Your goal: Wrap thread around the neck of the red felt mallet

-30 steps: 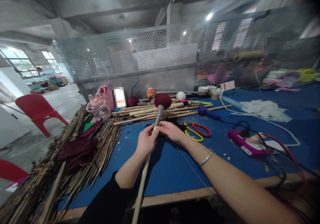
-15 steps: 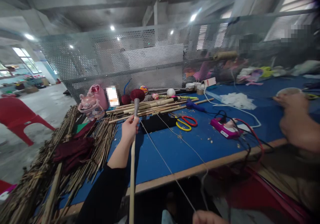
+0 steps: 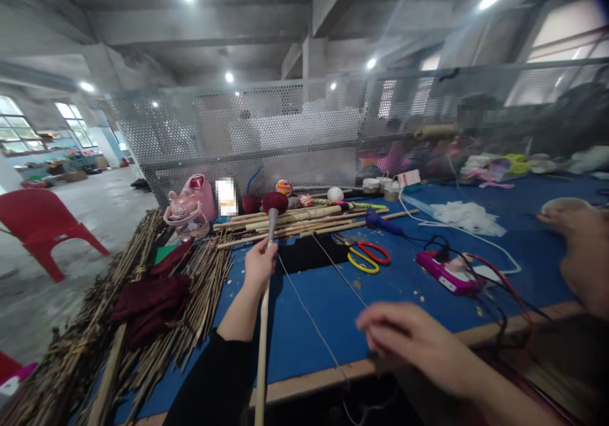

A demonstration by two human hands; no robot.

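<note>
My left hand [image 3: 258,266] is closed round a long wooden stick [image 3: 262,343], held upright over the blue table [image 3: 304,324]. The stick ends in a grey wrapped neck and a dark red ball head [image 3: 275,203]. A thin grey thread [image 3: 309,305] runs from the neck down towards the table's near edge. My right hand [image 3: 409,343] hovers low at the front of the table near that thread; it is smeared by motion, fingers bunched, and whether it pinches the thread is unclear.
A heap of thin twigs with dark red cloth [image 3: 150,296] lies left. Bamboo sticks [image 3: 304,218], scissors [image 3: 366,256], a pink tool with cables [image 3: 445,272], white stuffing [image 3: 469,217] and a pink bottle [image 3: 188,213] sit on the table. Another person's hand [image 3: 583,248] is at right.
My right hand left the stick's neck, swung down out of sight drawing the thread, and now comes back up over the table front. The left hand keeps holding the stick.
</note>
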